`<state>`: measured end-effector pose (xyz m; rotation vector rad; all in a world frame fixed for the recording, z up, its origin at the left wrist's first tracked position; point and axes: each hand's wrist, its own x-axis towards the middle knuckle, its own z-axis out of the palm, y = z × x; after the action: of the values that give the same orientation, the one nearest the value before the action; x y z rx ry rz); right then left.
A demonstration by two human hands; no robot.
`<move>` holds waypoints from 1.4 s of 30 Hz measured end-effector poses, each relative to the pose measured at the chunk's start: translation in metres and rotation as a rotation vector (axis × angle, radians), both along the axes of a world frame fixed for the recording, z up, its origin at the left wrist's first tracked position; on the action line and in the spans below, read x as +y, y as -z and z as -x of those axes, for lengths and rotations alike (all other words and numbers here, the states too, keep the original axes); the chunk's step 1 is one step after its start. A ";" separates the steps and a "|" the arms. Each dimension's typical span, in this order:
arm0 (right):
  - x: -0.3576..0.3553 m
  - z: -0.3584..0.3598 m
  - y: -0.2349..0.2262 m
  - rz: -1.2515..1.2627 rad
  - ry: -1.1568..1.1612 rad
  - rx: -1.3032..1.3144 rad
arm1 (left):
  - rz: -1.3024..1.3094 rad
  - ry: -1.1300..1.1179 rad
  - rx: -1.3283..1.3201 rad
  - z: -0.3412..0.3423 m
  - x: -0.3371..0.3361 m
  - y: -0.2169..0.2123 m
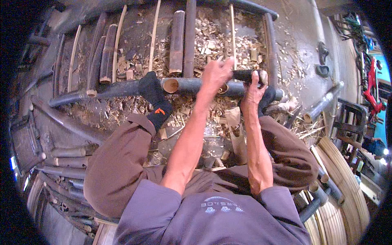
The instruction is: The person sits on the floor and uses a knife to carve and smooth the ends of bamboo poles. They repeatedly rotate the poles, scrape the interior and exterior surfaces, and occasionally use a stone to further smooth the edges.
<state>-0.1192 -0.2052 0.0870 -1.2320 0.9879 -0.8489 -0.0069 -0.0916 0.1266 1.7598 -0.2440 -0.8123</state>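
1. Above the nearer dark bamboo pole (191,85) of a floor-laid frame, the right hand (253,93) is clenched around a short dark cylindrical piece (242,75), whose paler, rounded end shows past the thumb.
2. Just left of that piece, the left hand (217,75) is blurred; from where I stand, I cannot tell whether it grasps anything.
3. One dark sock (152,87) covers a foot resting on the pole.
4. Beyond, pale thin strips (154,34) and thick bamboo lengths (177,43) cross the frame, wood chips (210,38) scattered between them.
5. At the person's left, more bamboo poles (69,162) lie piled.
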 end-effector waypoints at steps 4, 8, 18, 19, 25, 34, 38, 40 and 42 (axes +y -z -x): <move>0.079 0.022 -0.054 -0.096 -0.204 -0.052 | 0.398 -0.038 0.804 0.034 0.036 0.040; 0.101 0.089 -0.009 0.350 -0.458 0.185 | 0.378 0.124 0.695 0.059 0.035 0.040; 0.147 0.062 0.047 0.339 -0.318 0.113 | -0.260 0.838 -0.082 0.054 0.057 0.051; 0.151 0.062 0.053 0.330 -0.298 0.119 | -0.281 0.852 -0.104 0.053 0.055 0.051; 0.168 0.059 0.080 0.182 -0.263 0.184 | -0.226 0.736 -0.153 0.058 0.063 0.082; 0.069 0.077 0.020 0.308 -0.810 0.808 | -0.038 0.277 0.251 0.110 0.023 0.130; -0.011 0.020 -0.005 0.878 -1.331 1.102 | 0.428 -0.484 0.215 0.119 -0.038 0.131; -0.030 -0.026 -0.038 0.811 -1.494 1.200 | 0.512 -0.466 0.749 0.095 -0.045 0.063; -0.009 -0.002 -0.025 0.804 -1.321 1.139 | 0.301 -0.257 0.591 0.093 -0.030 0.086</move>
<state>-0.1172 -0.2142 0.1121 -2.6781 0.3424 0.7184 -0.1000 -0.1221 0.0401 1.1781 0.2402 -1.0067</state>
